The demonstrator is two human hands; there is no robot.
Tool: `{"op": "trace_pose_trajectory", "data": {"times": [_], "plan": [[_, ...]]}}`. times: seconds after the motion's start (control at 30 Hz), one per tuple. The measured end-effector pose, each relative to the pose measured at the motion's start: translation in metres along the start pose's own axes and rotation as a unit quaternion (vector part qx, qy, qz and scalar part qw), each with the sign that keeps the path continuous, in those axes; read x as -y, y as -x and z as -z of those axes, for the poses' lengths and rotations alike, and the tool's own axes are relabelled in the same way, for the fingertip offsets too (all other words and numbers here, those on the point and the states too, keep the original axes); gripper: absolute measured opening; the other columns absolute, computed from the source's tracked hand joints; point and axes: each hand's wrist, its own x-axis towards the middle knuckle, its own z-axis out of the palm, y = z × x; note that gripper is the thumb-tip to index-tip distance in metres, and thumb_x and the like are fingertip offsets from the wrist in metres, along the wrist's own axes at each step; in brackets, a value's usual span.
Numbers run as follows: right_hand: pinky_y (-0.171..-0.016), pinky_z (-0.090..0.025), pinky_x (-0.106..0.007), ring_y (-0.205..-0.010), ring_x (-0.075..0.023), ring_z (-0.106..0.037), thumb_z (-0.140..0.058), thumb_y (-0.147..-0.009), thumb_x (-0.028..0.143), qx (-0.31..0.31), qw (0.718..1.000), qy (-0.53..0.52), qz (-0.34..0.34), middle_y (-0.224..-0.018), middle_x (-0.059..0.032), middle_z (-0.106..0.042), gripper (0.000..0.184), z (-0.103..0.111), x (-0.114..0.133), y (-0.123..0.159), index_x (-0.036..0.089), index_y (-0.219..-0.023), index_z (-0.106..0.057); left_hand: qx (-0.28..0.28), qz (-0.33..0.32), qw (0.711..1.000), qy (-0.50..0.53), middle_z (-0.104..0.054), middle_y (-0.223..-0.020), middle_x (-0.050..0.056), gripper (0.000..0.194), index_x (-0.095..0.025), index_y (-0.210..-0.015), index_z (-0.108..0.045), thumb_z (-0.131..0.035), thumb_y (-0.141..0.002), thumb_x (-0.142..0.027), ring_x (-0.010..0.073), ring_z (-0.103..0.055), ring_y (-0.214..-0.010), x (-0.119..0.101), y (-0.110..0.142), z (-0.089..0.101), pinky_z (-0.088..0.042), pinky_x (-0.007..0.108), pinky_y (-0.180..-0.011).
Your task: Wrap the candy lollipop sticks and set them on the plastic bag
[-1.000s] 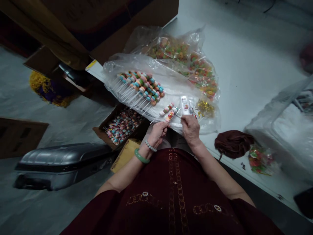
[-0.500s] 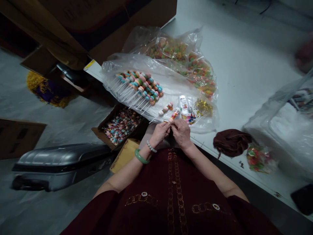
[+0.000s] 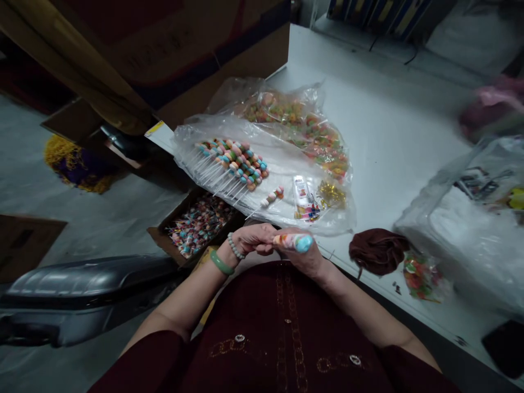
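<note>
Before my body, a wrapped candy skewer (image 3: 292, 242) lies sideways between my hands, its blue end pointing right. My left hand (image 3: 254, 239) is closed on its narrow end. Curled behind and below the candy is my right hand (image 3: 308, 261), its fingers partly hidden and blurred, seemingly gripping the same end. Just beyond, a single unwrapped candy skewer (image 3: 272, 197) rests on a plastic sheet (image 3: 282, 164), near a pile of marshmallow-like skewers (image 3: 237, 161) with white sticks. Printed clear bags (image 3: 302, 191) and gold twist ties (image 3: 331, 194) are to the right.
Bagged gummy candy (image 3: 295, 117) lies farther back on the white table (image 3: 380, 147). A brown cloth pouch (image 3: 376, 251) and a small candy bag (image 3: 421, 275) sit at right. Below the table's left edge stand a carton of lollipops (image 3: 200, 224) and a grey suitcase (image 3: 90, 289).
The wrapped skewer has swung from pointing away to pointing right. Both hands have come closer to my body, still together at its end. The camera view has tilted up slightly.
</note>
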Motion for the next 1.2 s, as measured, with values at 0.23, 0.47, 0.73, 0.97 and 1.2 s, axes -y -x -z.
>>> {"op": "trace_pose_trajectory", "data": {"times": [0.23, 0.47, 0.73, 0.97, 1.2], "plan": [[-0.065, -0.037, -0.032, -0.062, -0.0158, -0.049, -0.045, -0.093, 0.01, 0.098, 0.855, 0.437, 0.262, -0.063, -0.0047, -0.058, 0.026, 0.014, 0.011, -0.015, 0.016, -0.074, -0.061, -0.038, 0.043, 0.858, -0.51, -0.051, -0.049, 0.0, 0.02, -0.016, -0.06, -0.062, -0.065, -0.076, -0.027, 0.0094, -0.039, -0.045, -0.077, 0.016, -0.024, -0.029, 0.024, -0.047], [-0.044, -0.036, -0.024, -0.044, -0.0116, -0.039, -0.049, -0.087, 0.027, -0.13, 0.984, 0.018, -0.117, -0.048, 0.0068, -0.043, 0.027, 0.015, -0.004, -0.054, 0.023, -0.062, -0.057, -0.52, -0.238, 0.709, -0.412, -0.062, -0.083, 0.012, 0.018, -0.016, -0.086, -0.062, -0.049, -0.091, -0.027, 0.0225, -0.061, -0.084, -0.021, -0.019, -0.072, -0.044, 0.034, -0.081], [-0.066, -0.044, -0.027, -0.062, -0.0162, -0.049, -0.055, -0.087, 0.037, -0.087, 0.985, 0.138, -0.055, -0.055, 0.0018, -0.048, 0.027, -0.004, -0.034, -0.021, 0.023, -0.065, -0.059, -0.084, -0.001, 0.986, 0.146, -0.063, -0.073, 0.008, 0.063, -0.017, -0.087, -0.054, -0.052, -0.074, -0.078, 0.0205, -0.062, -0.06, 0.019, 0.003, -0.02, -0.051, 0.037, -0.062], [-0.047, -0.03, -0.026, -0.046, -0.0115, -0.03, -0.056, -0.078, 0.043, 0.065, 0.948, -0.154, -0.272, -0.049, 0.006, -0.036, 0.024, -0.006, -0.053, -0.018, 0.021, -0.07, -0.057, -0.293, -0.145, 0.895, -0.305, -0.058, -0.072, 0.001, 0.028, -0.023, -0.095, -0.069, -0.07, -0.078, -0.046, 0.0137, -0.052, -0.063, 0.018, 0.02, -0.017, -0.038, 0.023, -0.062], [-0.048, -0.027, -0.024, -0.046, -0.0111, -0.039, -0.063, -0.075, 0.04, 0.087, 0.945, -0.107, -0.298, -0.051, 0.0051, -0.048, 0.019, -0.029, -0.039, -0.027, 0.022, -0.07, -0.061, -0.319, -0.052, 0.729, -0.603, -0.062, -0.079, 0.004, 0.024, -0.031, -0.105, -0.071, -0.055, -0.09, -0.039, 0.0181, -0.057, -0.075, 0.032, 0.073, 0.001, -0.036, 0.027, -0.072]]}}
